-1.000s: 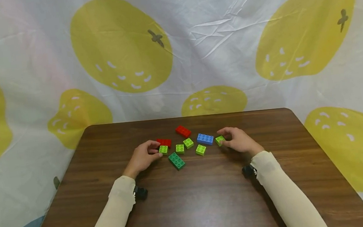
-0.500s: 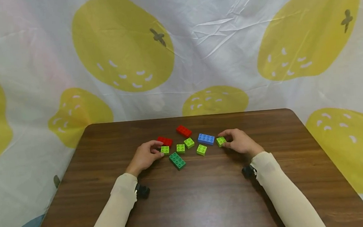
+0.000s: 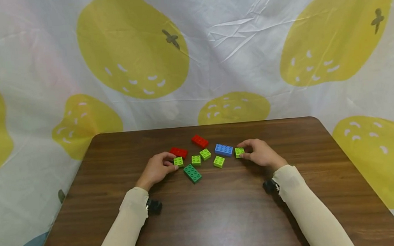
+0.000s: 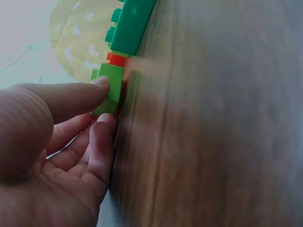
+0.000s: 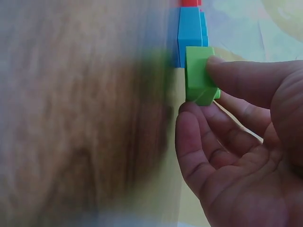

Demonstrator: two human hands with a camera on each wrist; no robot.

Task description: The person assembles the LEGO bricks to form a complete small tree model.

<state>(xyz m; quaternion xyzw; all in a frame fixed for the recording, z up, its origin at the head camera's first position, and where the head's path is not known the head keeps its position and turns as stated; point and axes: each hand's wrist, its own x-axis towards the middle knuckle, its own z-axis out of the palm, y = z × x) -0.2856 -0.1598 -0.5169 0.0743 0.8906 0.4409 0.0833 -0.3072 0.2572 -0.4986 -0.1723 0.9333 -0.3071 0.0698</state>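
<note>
At the brown wooden table (image 3: 205, 220), the left hand (image 3: 155, 169) is pinching one lime-green square plastic brick (image 3: 178, 161), the right hand (image 3: 260, 152) another lime-green brick (image 3: 239, 152); farther off, between them, a red oblong plastic brick (image 3: 199, 141) is lying.

Lime blocks (image 3: 178, 161), red blocks (image 3: 199, 141), blue block (image 3: 224, 150), green block (image 3: 192, 173) on brown wood-grain table (image 3: 205, 220). Behind table, white cloth (image 3: 233, 78), yellow fruit print (image 3: 130, 46). Cream sleeves (image 3: 120, 233) over table.
</note>
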